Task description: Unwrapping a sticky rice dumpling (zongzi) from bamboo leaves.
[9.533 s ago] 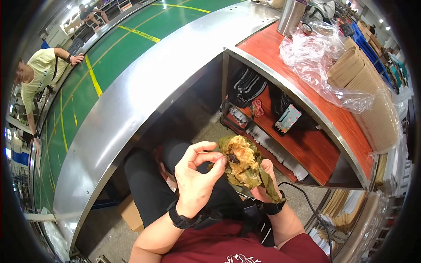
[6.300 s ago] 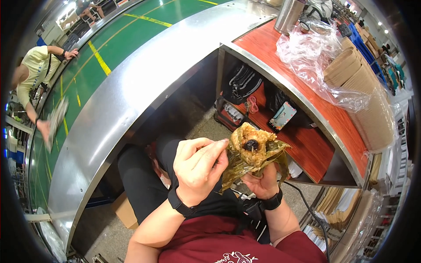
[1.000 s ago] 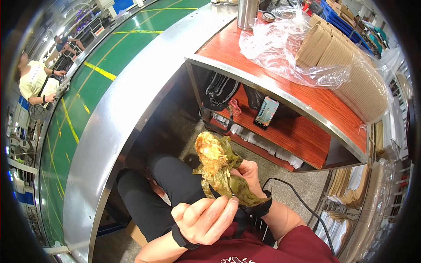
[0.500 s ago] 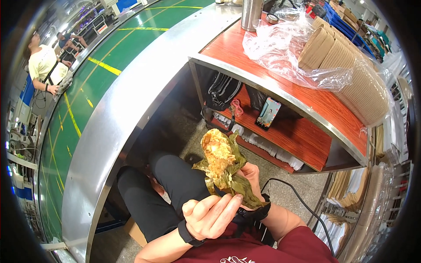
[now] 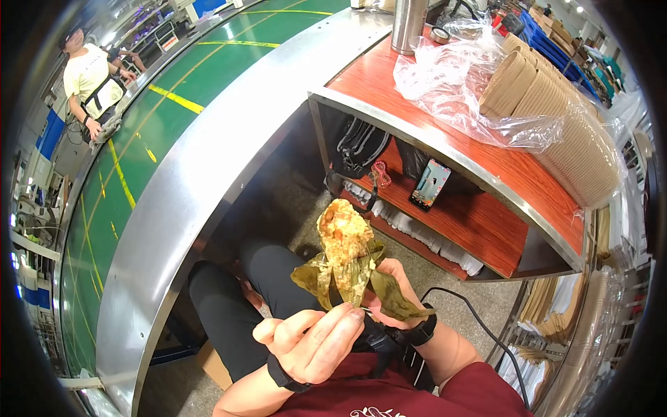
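Over my lap is a leaf-wrapped sticky rice dumpling [image 5: 345, 233], its upper part bare and golden with a bitten-looking, uneven surface. Dark green leaves [image 5: 392, 297] are folded down around its lower end and spread out to both sides. My right hand [image 5: 397, 276] grips the wrapped base from the right, and some of its fingers are hidden behind the leaves. From the lower left, my left hand [image 5: 313, 340] closes thumb and fingers at the leaf's lower edge, with the fingertips touching it.
A red-brown worktop [image 5: 368, 69] carries a steel flask [image 5: 410, 24], crumpled clear plastic [image 5: 445, 83] and stacked brown cardboard trays [image 5: 556, 132]. A phone [image 5: 431, 184] leans on the shelf below. A green conveyor belt [image 5: 167, 132] curves past on the left, with a person [image 5: 94, 80] beyond it.
The leaf flap on the left is spread wider, and more of the dumpling shows. My left hand has shifted slightly left and down. The person across the belt has changed posture.
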Action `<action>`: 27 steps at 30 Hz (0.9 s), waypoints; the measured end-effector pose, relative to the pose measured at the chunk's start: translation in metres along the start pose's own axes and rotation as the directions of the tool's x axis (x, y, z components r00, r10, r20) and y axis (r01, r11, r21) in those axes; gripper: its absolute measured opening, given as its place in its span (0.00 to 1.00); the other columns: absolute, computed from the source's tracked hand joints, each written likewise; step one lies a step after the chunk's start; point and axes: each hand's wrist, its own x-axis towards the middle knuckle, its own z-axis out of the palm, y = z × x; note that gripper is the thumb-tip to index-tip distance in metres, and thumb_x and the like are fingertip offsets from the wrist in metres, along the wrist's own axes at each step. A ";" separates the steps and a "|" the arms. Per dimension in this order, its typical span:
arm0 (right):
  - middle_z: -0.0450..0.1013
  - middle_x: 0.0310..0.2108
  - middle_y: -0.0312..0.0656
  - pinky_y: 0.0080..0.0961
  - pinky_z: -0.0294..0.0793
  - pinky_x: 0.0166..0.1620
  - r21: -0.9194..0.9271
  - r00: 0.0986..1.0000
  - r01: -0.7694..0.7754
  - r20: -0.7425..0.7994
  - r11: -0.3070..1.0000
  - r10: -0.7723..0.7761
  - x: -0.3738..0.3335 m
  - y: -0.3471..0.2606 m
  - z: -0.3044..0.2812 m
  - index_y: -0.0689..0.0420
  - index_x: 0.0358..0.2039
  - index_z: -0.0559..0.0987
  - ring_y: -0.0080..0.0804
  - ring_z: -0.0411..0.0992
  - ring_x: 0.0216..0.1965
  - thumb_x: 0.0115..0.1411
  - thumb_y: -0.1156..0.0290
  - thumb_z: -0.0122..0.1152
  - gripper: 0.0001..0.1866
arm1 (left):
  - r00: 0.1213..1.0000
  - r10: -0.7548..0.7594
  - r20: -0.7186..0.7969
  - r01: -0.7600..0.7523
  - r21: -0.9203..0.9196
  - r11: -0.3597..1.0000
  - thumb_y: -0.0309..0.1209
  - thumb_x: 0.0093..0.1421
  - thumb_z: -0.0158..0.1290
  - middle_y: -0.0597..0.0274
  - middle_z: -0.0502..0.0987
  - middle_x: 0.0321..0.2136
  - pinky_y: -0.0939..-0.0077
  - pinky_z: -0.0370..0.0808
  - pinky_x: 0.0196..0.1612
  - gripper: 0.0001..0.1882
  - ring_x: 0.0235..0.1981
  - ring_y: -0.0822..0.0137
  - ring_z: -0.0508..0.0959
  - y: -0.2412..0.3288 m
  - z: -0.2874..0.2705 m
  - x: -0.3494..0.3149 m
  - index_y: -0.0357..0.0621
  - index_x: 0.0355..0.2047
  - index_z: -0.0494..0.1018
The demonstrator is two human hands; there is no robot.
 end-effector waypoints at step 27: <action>0.74 0.36 0.41 0.20 0.73 0.38 -0.115 0.981 0.178 -0.056 0.977 -0.185 -0.006 0.000 0.020 0.66 0.40 0.73 0.22 0.72 0.34 0.56 0.76 0.54 0.12 | 0.996 0.002 0.085 0.005 -0.089 0.996 0.27 0.33 0.61 0.78 0.75 0.23 0.75 0.54 0.38 0.16 0.27 0.75 0.67 0.022 0.010 -0.020 0.51 0.27 0.71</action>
